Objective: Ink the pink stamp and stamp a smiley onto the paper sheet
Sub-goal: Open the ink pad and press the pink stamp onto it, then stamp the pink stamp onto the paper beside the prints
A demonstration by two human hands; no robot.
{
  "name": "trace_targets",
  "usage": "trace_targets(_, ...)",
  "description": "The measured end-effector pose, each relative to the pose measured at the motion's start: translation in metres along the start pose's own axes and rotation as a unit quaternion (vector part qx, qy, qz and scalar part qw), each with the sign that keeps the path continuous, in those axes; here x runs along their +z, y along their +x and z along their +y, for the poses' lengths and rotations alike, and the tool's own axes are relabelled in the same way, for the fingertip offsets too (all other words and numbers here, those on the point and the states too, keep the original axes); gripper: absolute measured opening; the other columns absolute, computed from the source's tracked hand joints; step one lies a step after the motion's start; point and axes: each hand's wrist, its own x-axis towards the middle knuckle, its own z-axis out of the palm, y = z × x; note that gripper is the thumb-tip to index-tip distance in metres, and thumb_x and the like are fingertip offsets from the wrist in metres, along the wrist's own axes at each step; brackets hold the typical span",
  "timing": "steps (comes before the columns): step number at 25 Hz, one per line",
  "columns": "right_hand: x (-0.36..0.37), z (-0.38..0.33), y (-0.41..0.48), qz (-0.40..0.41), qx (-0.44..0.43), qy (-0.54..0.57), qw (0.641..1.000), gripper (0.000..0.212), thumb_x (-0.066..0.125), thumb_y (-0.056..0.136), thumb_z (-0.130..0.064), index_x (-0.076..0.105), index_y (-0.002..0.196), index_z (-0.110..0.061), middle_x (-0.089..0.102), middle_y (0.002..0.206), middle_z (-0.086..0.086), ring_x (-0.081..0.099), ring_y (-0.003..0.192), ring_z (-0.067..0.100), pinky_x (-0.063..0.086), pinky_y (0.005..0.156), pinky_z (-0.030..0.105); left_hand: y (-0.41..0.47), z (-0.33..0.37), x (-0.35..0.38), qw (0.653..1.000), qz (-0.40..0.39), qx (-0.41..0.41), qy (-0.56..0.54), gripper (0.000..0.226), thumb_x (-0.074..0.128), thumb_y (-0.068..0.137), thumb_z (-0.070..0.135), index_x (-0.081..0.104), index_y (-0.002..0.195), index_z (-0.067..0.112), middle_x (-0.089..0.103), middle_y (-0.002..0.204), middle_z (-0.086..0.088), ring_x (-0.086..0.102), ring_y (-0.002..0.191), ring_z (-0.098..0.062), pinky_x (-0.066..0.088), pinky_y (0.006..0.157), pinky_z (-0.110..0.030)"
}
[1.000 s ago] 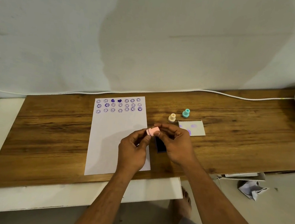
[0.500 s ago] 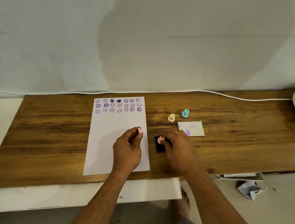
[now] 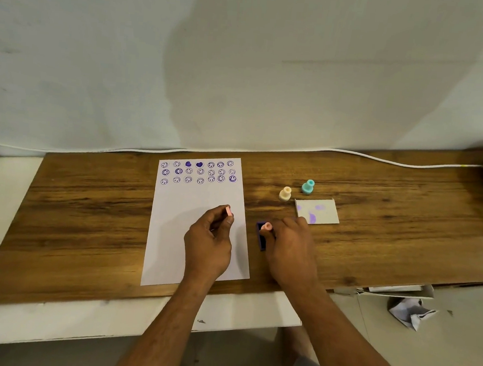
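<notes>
The right hand (image 3: 290,244) pinches the pink stamp (image 3: 266,227) face-down on the dark ink pad (image 3: 260,237), probably to load its face with ink. At nine o'clock from it, the left hand (image 3: 209,241) rests on the paper sheet (image 3: 195,205), fingers closed on a small pink cap (image 3: 228,211), likely kept aside while also steadying the sheet on the counter (image 3: 87,214). Blank paper lies below the printed smileys (image 3: 197,172).
</notes>
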Motion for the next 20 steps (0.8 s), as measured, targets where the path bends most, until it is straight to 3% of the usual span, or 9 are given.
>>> trace_targets(7, -0.006, 0.003, 0.009, -0.043, -0.02, -0.01, 0.999, 0.034, 0.08, 0.091, -0.02, 0.075, 0.124, -0.019, 0.072, 0.125, 0.0, 0.055, 0.12, 0.026, 0.049, 0.093, 0.034, 0.002, -0.002, -0.003, 1.0, -0.001, 0.006, 0.011, 0.03, 0.065, 0.098, 0.03, 0.071, 0.127, 0.023, 0.074, 0.12, 0.009, 0.066, 0.103, -0.003, 0.042, 0.082, 0.001)
trace_targets(11, -0.009, 0.004, 0.01, -0.042, -0.001, 0.007, 0.999, 0.021, 0.071, 0.098, -0.027, 0.076, 0.117, -0.021, 0.074, 0.119, 0.001, 0.056, 0.111, 0.021, 0.043, 0.085, 0.029, 0.005, -0.005, -0.008, 1.0, 0.005, 0.003, 0.018, 0.031, 0.065, 0.099, 0.027, 0.071, 0.128, 0.021, 0.074, 0.119, 0.007, 0.064, 0.096, 0.007, 0.042, 0.078, 0.006)
trace_targets(14, -0.014, -0.004, 0.012, -0.012, 0.034, 0.097, 0.995, 0.026, 0.07, 0.099, -0.035, 0.074, 0.121, -0.023, 0.07, 0.124, -0.002, 0.058, 0.113, 0.017, 0.047, 0.09, 0.029, 0.007, -0.006, -0.012, 1.0, 0.014, -0.002, 0.019, 0.032, 0.066, 0.098, 0.027, 0.07, 0.129, 0.021, 0.074, 0.122, 0.007, 0.066, 0.101, 0.001, 0.042, 0.085, -0.001)
trace_targets(16, -0.018, -0.019, 0.016, 0.03, 0.068, 0.233, 0.97, 0.028, 0.076, 0.095, -0.032, 0.074, 0.123, -0.031, 0.071, 0.124, -0.013, 0.063, 0.11, 0.006, 0.053, 0.089, 0.025, 0.013, -0.005, -0.019, 0.999, 0.037, -0.011, 0.004, 0.032, 0.067, 0.098, 0.026, 0.07, 0.13, 0.021, 0.073, 0.125, 0.005, 0.066, 0.111, -0.007, 0.048, 0.095, -0.016)
trace_targets(18, -0.016, -0.041, 0.019, 0.023, 0.088, 0.392, 0.916, 0.03, 0.082, 0.089, -0.027, 0.072, 0.112, -0.044, 0.071, 0.104, -0.034, 0.066, 0.096, -0.012, 0.052, 0.074, 0.008, 0.02, -0.005, -0.035, 0.997, 0.074, -0.022, -0.006, 0.031, 0.067, 0.098, 0.024, 0.069, 0.129, 0.021, 0.072, 0.128, 0.004, 0.066, 0.118, -0.013, 0.052, 0.103, -0.032)
trace_targets(20, -0.009, -0.066, 0.026, 0.004, 0.102, 0.496, 0.862, 0.031, 0.087, 0.084, -0.024, 0.072, 0.103, -0.043, 0.073, 0.092, -0.038, 0.068, 0.092, -0.014, 0.053, 0.067, 0.006, 0.029, -0.011, -0.054, 0.995, 0.094, -0.024, 0.029, 0.029, 0.065, 0.099, 0.021, 0.067, 0.128, 0.021, 0.071, 0.13, 0.001, 0.065, 0.121, -0.02, 0.053, 0.102, -0.037)
